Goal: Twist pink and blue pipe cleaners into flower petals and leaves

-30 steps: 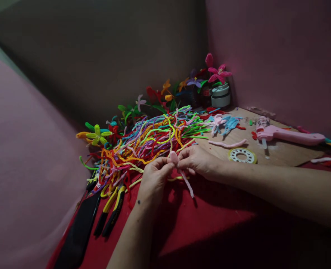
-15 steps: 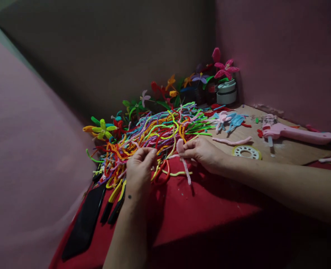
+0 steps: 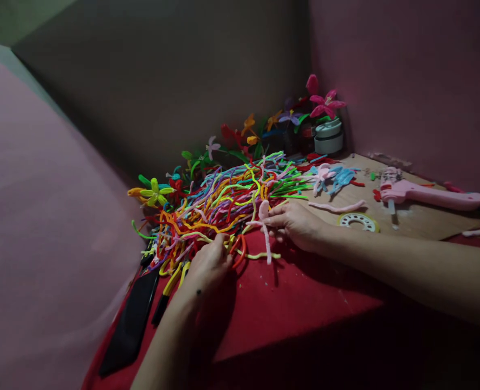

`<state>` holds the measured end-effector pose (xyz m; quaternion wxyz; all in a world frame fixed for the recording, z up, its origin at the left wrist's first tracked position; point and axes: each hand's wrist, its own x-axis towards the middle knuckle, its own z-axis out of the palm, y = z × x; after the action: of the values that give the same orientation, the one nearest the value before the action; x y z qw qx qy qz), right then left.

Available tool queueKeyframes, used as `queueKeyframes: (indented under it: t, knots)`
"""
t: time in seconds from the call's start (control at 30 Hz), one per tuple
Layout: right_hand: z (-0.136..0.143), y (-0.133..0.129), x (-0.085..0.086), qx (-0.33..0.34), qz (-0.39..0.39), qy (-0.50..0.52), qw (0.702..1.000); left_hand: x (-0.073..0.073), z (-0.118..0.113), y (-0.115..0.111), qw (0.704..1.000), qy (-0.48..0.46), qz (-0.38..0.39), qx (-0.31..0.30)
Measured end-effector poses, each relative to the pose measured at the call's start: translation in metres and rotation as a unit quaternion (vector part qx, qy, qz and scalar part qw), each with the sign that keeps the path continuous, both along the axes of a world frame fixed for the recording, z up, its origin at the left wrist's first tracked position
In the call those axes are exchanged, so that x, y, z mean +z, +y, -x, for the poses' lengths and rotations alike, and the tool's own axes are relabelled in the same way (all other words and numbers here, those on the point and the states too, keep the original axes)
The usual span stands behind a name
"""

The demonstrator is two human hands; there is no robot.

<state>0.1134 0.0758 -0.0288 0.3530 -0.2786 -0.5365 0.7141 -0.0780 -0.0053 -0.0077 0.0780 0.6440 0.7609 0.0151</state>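
My right hand [image 3: 294,223] pinches a pale pink pipe cleaner [image 3: 266,238]; its upper end is bent into a narrow petal-like loop and its tail hangs down. To the left, my left hand [image 3: 212,257] is closed on red-handled scissors [image 3: 242,250] at the front edge of the pipe cleaner heap; the fingertips are partly hidden and the blades do not show. A pale yellow pipe cleaner [image 3: 264,255] lies on the red cloth [image 3: 280,314] between the hands. Beyond them spreads the large heap of multicoloured pipe cleaners [image 3: 224,189].
Yellow-and-black pliers [image 3: 164,295] and a black flat slab [image 3: 130,325] lie at the left. On the brown board [image 3: 419,222] are a pink glue gun [image 3: 439,196], a tape roll [image 3: 357,222] and a loose pink stem [image 3: 337,207]. Pipe cleaner flowers [image 3: 327,103] stand along the wall.
My left hand has moved right and slightly down and taken hold of the red scissor handles. My right hand stays nearly in place with the pink pipe cleaner. The view has shifted slightly.
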Motion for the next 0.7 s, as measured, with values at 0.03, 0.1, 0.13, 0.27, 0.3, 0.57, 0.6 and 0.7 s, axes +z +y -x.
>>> queueKeyframes:
  t: [0.03,0.1,0.13,0.27,0.3,0.57,0.6,0.7]
  knots:
    - [0.0,0.001,-0.001,0.002,0.003,0.009,1.0,0.003,0.004,0.001,1.0,-0.02,0.002,-0.012]
    - [0.0,0.002,-0.003,0.008,0.009,0.027,1.0,0.008,0.011,0.001,0.999,-0.039,0.006,-0.022]
    - [0.001,0.003,-0.004,0.009,0.011,0.035,0.999,0.01,0.014,-0.001,0.999,-0.033,0.014,-0.023]
    - [0.001,0.005,-0.008,0.014,0.014,0.07,0.997,0.017,0.016,-0.015,0.998,0.045,0.049,-0.023]
    - [0.002,0.006,-0.009,0.015,0.015,0.075,0.997,0.018,0.014,-0.019,0.996,0.067,0.053,-0.017]
    - [0.003,0.004,-0.01,0.026,0.005,0.085,0.996,0.019,0.001,-0.032,0.992,0.122,0.029,0.003]
    - [0.003,0.004,-0.009,0.021,0.009,0.084,0.996,0.019,-0.001,-0.033,0.995,0.102,0.013,0.0]
    - [0.003,0.003,-0.004,0.008,0.042,0.106,0.993,0.016,-0.008,-0.039,0.998,0.038,-0.034,-0.029]
